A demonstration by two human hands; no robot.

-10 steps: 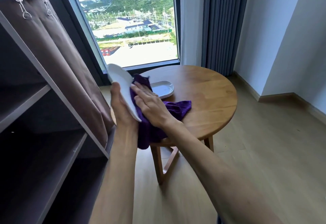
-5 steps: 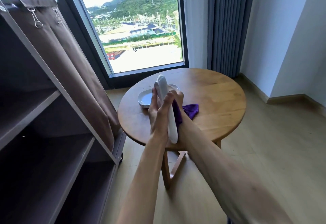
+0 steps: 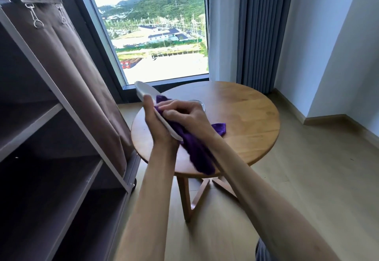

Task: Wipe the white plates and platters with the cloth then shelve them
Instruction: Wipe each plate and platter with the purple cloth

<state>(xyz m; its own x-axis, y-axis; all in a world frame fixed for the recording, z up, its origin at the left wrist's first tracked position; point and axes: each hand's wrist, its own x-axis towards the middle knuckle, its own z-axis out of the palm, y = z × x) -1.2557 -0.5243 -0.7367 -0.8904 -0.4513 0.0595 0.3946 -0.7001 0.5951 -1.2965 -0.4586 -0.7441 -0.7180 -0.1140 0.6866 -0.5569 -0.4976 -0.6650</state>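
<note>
**Wiping a plate held on edge above the surface**

The left hand (image 3: 158, 125) grips a white plate (image 3: 152, 101) nearly edge-on over the near left side of the round surface (image 3: 246, 121). The right hand (image 3: 184, 115), fingers curled, presses the purple cloth (image 3: 196, 152) against the plate's face. Wiping looks underway; next, finish and carry the plate to the shelf (image 3: 47, 180) left of the surface.

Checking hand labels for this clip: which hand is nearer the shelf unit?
Left. The left hand holds the plate on the side toward the shelf unit; the right hand presses the cloth farther away.

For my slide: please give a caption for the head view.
Left hand holds white platter; right hand wipes with purple cloth.
</note>
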